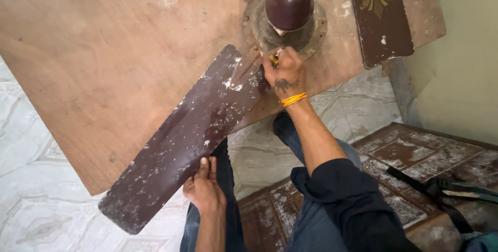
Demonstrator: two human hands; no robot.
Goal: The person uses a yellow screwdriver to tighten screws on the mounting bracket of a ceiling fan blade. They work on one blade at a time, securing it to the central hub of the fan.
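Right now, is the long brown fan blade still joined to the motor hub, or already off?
Cannot tell. The fan blade reaches the motor hub, but the right hand covers the joint; the left hand supports its edge.
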